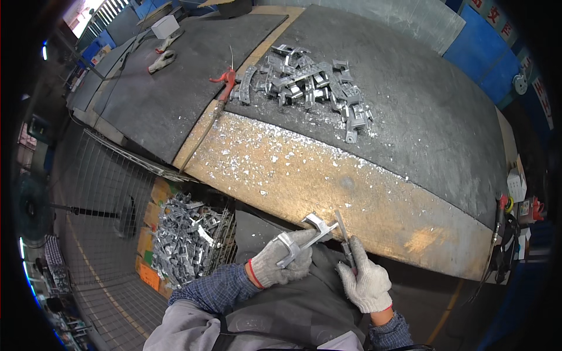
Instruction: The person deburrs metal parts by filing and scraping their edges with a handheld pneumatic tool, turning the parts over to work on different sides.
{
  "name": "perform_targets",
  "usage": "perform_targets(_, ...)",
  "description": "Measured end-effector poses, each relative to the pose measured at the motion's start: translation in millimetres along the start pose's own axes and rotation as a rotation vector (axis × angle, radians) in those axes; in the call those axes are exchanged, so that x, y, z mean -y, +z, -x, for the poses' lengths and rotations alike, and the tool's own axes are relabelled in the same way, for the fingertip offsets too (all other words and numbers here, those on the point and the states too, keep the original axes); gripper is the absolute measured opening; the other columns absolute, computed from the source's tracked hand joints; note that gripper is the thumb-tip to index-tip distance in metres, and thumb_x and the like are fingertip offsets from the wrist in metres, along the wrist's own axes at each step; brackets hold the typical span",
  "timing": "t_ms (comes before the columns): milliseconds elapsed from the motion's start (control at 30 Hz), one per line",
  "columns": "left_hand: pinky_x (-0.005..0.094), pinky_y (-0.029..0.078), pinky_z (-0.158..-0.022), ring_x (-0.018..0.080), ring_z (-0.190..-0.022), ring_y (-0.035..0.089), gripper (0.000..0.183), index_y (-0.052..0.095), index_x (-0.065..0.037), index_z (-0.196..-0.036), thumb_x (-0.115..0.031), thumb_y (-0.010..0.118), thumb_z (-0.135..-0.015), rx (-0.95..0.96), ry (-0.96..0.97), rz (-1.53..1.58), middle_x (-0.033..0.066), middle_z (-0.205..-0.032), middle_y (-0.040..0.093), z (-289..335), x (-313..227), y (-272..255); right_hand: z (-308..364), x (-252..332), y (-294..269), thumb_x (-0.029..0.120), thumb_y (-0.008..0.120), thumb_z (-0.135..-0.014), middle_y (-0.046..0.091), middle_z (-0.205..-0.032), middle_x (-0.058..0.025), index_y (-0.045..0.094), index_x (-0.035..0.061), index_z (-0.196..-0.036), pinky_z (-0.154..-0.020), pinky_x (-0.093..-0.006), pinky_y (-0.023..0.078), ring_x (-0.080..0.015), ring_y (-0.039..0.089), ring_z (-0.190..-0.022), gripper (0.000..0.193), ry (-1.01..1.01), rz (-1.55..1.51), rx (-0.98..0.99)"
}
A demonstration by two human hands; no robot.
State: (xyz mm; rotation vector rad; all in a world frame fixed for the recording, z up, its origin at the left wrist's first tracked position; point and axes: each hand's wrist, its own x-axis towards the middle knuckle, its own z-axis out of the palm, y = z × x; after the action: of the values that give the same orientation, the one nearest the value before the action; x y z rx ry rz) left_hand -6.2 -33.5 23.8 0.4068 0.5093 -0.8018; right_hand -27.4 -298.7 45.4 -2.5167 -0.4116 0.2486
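My left hand (285,261), in a white knit glove, is closed around a silver cast-metal bracket (303,238) with forked ends. My right hand (367,279), gloved too, grips a narrow, dark metal file (343,234) that points up and away from me. The file's blade is beside the bracket's right end; whether they touch I cannot tell. Both hands are just off the near edge of the wooden worktable (374,199). Farther back, a pile of similar metal castings (310,82) lies on a black rubber mat (421,117).
Silvery chips litter the table's near strip. A red air blow gun (224,82) with its hose lies left of the pile. A wire basket full of castings (184,240) stands below the table at left. Gloves (163,61) and a white box (165,27) sit at the far left.
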Motion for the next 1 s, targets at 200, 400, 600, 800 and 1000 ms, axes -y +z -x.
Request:
perform_targets(200,0.0299,0.032,-0.038,0.0127,-0.041,0.041,0.034,0.065,-0.007,-0.11,-0.03,0.044,-0.123,0.041,0.076,0.002,-0.0012,-0.057,0.047,-2,4,-12,4,3,13,0.036,0.082,-0.096,0.078,-0.087,-0.0194,0.058,0.0084,-0.158,-0.066,-0.0476,0.064,-0.0384,0.079,-0.076,0.072,-0.057,-0.066,0.028)
perform_targets(400,0.0288,0.037,-0.043,0.0113,-0.047,0.045,0.037,0.064,0.003,-0.143,-0.021,0.049,-0.12,0.309,0.002,0.065,0.0001,-0.057,0.048,-5,-13,-46,-4,13,-6,0.04,0.072,-0.104,0.082,-0.123,-0.0186,0.044,0.004,-0.166,-0.072,-0.0458,0.065,-0.0378,0.082,-0.086,0.077,-0.021,-0.041,0.003)
perform_targets(600,0.0332,0.052,-0.059,0.0172,-0.07,0.06,0.047,0.063,-0.005,-0.149,-0.034,0.053,-0.114,0.158,-0.113,-0.746,0.0087,-0.11,0.069,51,3,-128,-13,-12,-17,0.046,0.068,-0.108,0.08,-0.106,-0.0275,0.036,0.0095,-0.171,-0.072,-0.0513,0.064,-0.0448,0.079,-0.083,0.08,0.092,-0.154,0.022)
perform_targets(800,0.0435,0.063,-0.092,0.0256,-0.113,0.073,0.05,0.056,-0.011,-0.16,-0.033,0.048,-0.116,0.056,0.389,0.242,0.0144,-0.154,0.063,81,-63,-292,-24,-28,-32,0.049,0.07,-0.106,0.079,-0.095,-0.0276,0.038,0.0139,-0.172,-0.07,-0.0529,0.063,-0.0445,0.079,-0.078,0.081,0.083,-0.198,-0.039)
perform_targets(1000,0.0467,0.06,-0.106,0.0324,-0.122,0.072,0.053,0.053,-0.01,-0.163,-0.034,0.044,-0.117,-0.726,0.936,0.528,0.0147,-0.162,0.058,206,-60,-421,-26,-27,-29,0.055,0.07,-0.104,0.078,-0.084,-0.0244,0.041,0.0145,-0.169,-0.065,-0.054,0.061,-0.0446,0.077,-0.072,0.082,0.038,-0.107,-0.049)
